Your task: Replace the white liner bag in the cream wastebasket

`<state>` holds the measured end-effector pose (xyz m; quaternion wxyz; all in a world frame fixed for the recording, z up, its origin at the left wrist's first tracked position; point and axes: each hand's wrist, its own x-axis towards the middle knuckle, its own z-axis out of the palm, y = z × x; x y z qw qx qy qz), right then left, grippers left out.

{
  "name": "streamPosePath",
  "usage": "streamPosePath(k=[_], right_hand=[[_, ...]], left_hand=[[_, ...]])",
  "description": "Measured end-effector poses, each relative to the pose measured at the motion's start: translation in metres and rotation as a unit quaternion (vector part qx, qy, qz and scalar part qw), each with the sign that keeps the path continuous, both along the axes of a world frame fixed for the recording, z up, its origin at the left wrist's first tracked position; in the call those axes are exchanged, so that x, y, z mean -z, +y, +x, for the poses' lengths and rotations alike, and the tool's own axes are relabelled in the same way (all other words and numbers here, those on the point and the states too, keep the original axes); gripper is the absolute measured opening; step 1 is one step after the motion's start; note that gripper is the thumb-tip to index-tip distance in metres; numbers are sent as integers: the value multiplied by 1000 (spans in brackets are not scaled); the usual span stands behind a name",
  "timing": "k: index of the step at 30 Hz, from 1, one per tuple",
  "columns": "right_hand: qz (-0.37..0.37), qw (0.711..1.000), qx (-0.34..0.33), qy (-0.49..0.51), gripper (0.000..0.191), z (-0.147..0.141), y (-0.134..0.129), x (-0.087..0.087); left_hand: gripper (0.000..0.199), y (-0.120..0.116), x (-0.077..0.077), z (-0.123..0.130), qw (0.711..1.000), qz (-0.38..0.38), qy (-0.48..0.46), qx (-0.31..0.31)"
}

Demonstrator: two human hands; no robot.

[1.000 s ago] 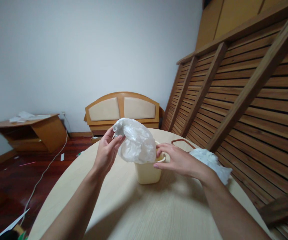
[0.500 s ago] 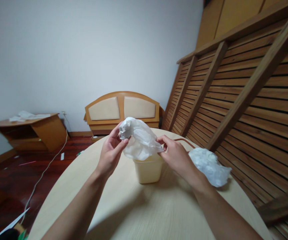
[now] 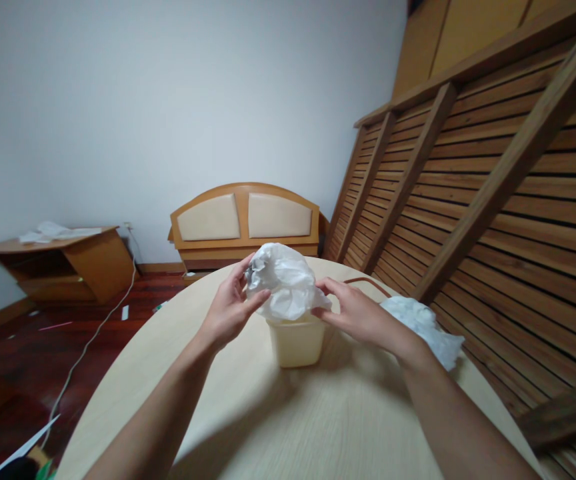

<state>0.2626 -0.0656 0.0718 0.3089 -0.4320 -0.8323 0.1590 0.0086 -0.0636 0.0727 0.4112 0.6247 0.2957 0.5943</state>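
A crumpled white plastic bag (image 3: 288,280) is held just above a pale yellow square bin (image 3: 297,343), which stands on the round light wood table (image 3: 348,427). My left hand (image 3: 233,300) grips the bag's left side, thumb in front and fingers behind. On the right, my right hand (image 3: 351,307) pinches the bag's lower right edge between thumb and fingers. The bag covers most of the bin's opening, so its inside is hidden. A second bundle of white plastic (image 3: 425,327) lies at the table's right, partly behind my right forearm.
A brown cord (image 3: 368,280) lies near the table's far right edge. Slatted wooden panels (image 3: 468,200) lean along the right side. Beyond the table are a headboard (image 3: 243,227) and a low wooden desk (image 3: 88,260).
The bag has moved slightly down and right and is more bunched together. My left hand has shifted right with it, and my right hand has lowered slightly.
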Motion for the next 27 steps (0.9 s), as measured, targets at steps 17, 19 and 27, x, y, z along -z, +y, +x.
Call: streamPosePath(k=[17, 19, 27], right_hand=[[56, 998, 9, -1, 49, -16, 3, 15], [57, 998, 29, 3, 45, -17, 4, 18], [22, 994, 56, 93, 81, -16, 3, 13]], left_hand=[[46, 13, 34, 15, 982, 111, 148, -30], [50, 16, 36, 12, 974, 126, 175, -70], [69, 16, 41, 12, 954, 157, 227, -117]])
